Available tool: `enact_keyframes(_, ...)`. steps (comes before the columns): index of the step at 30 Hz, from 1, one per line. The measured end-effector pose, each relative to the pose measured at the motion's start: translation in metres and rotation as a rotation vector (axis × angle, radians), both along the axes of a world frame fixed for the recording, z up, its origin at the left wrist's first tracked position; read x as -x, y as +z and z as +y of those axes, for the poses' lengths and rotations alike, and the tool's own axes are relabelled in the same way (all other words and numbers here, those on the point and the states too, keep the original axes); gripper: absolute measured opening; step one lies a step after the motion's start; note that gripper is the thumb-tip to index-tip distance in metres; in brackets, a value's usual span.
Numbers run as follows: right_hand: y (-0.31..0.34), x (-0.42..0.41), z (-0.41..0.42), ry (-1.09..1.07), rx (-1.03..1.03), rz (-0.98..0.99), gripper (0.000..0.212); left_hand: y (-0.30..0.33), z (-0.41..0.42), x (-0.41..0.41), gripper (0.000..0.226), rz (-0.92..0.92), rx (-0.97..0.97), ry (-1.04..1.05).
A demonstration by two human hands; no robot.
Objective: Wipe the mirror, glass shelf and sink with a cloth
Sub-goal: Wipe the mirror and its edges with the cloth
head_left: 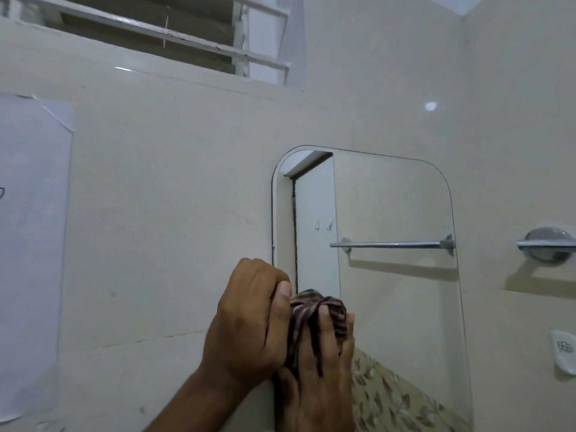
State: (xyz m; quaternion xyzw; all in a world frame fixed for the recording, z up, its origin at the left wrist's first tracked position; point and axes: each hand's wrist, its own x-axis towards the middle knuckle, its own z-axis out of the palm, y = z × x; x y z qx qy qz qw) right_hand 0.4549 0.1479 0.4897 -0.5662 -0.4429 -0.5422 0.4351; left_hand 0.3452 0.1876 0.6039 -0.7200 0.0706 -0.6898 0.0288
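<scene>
A rounded frameless mirror [396, 207] hangs on the cream tiled wall. My left hand [249, 316] reaches up from the lower left and is closed on a bunched brown striped cloth [300, 310], which it presses against the mirror's lower left edge. Right beside it, the glass reflects the hand's fingers and the cloth. My right hand is out of view, as are the glass shelf and the sink.
A chrome wall fixture [548, 244] sticks out to the right of the mirror, with a small white holder [564, 350] below it. A paper sheet [31, 244] is taped to the left wall. A louvred window [156, 29] sits above. The mirror reflects a towel bar and a door.
</scene>
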Motion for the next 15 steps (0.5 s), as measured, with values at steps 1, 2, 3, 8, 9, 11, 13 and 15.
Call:
enact_keyframes(1,0.013,0.003,-0.002,0.010,0.020,-0.043,0.057,0.001,-0.001,0.000,0.029,-0.014,0.006,0.006)
enact_keyframes(2,0.029,0.007,-0.004,0.029,0.024,-0.101,0.055,0.002,-0.001,0.000,0.028,-0.027,0.015,0.009)
enact_keyframes(3,0.048,0.009,-0.008,0.052,0.025,-0.161,0.055,0.002,-0.002,0.001,0.028,-0.041,0.026,0.007)
enact_keyframes(8,0.160,0.010,-0.011,0.128,-0.011,-0.092,0.055,0.004,-0.004,0.001,0.027,-0.142,0.084,0.014)
enact_keyframes(9,0.180,0.006,-0.008,0.143,-0.017,-0.081,0.054,0.003,-0.003,0.000,0.028,-0.151,0.102,0.012)
enact_keyframes(11,0.216,-0.001,-0.006,0.139,-0.038,-0.075,0.052,0.002,-0.001,-0.002,0.028,-0.156,0.126,-0.001)
enact_keyframes(13,0.231,-0.007,-0.008,0.118,-0.060,-0.096,0.051,0.001,0.000,-0.003,0.027,-0.168,0.135,-0.030)
enact_keyframes(15,0.219,-0.008,-0.010,0.112,-0.051,-0.123,0.051,0.001,-0.001,-0.001,0.027,-0.205,0.159,-0.063)
